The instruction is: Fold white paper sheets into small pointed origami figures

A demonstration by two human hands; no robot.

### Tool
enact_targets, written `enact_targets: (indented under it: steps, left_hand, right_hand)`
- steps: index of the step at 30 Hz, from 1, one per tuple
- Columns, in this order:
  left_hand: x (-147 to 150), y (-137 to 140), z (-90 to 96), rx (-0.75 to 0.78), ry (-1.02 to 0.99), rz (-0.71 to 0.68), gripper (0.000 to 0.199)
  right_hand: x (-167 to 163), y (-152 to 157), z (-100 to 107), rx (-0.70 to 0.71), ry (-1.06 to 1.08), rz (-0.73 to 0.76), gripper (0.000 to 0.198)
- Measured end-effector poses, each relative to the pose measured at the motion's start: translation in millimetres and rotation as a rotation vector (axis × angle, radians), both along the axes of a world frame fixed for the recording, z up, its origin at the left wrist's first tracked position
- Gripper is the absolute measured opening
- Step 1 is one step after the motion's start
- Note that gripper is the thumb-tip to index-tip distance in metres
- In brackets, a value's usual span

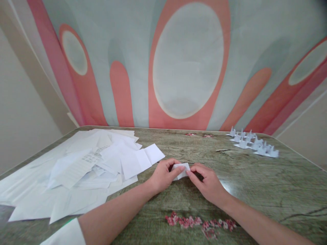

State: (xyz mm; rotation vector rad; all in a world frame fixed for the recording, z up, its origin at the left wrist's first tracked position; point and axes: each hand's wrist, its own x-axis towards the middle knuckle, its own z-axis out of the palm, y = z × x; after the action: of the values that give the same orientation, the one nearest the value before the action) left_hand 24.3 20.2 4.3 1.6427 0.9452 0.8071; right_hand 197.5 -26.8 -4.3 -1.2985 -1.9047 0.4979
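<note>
Far left of the left hand: big loose paper pile point(76, 200), sheets overlapping, some with printed lines. Creased white sheet point(154, 153) at the pile's right edge, just beyond the left hand, apart from it.

Left hand point(166, 173): narrow, holding the left part of the small folded paper point(182, 175), thumb flat on the near face, fingers curled around the far side.

Folded paper sits between both hands, just above the table point(255, 190) or touching it, can't tell. Likely very light, thin, a bit stiff where layers stack, easy to crumple or tear; dry, so probably not slippery. Best hold looks like a soft pinch on edges and creases, not a squeeze across the middle. Long axis appears to run left hand to right hand, right end tipped slightly away from the wearer; fingers hide whether either end is pointed.

Right hand point(208, 182): narrow pinch, thumb and index at the paper's right edge. Well beyond it, to the right: cluster of white paper figures point(264, 149), peaks up.
</note>
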Motion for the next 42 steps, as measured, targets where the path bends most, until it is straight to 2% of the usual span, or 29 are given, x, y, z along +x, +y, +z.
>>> enact_targets:
  steps: [11,20,26,31,35,38,42]
  left_hand:
    - [-1.6,1.0,-1.0,-0.014,-0.009,-0.009,0.032]
    - [-2.4,5.0,-5.4,-0.215,-0.233,0.014,0.035]
    - [-2.3,4.8,-5.1,-0.236,-0.260,0.003,0.034]
    - [-3.6,4.1,-5.1,-0.119,-0.160,-0.045,0.031]
    - [-2.9,2.0,-6.3,0.007,-0.063,-0.091,0.028]
    - [-1.6,0.4,-5.8,0.099,-0.090,0.005,0.029]
    - [-2.1,-1.4,-1.1,0.324,-0.054,0.198,0.023]
  right_hand:
    - [3.0,3.8,-1.6,0.039,-0.089,-0.016,0.028]
    - [6.0,1.3,4.5,-0.027,0.106,0.002,0.033]
    - [4.3,0.1,4.9,-0.023,0.180,-0.013,0.027]
    - [1.3,-0.8,5.0,-0.004,0.149,0.045,0.022]
    - [-0.1,-0.8,2.8,0.087,0.110,0.057,0.016]
    - [1.5,1.1,1.0,0.153,0.140,-0.045,0.015]
    - [5.6,4.3,0.0,0.212,0.179,-0.214,0.015]
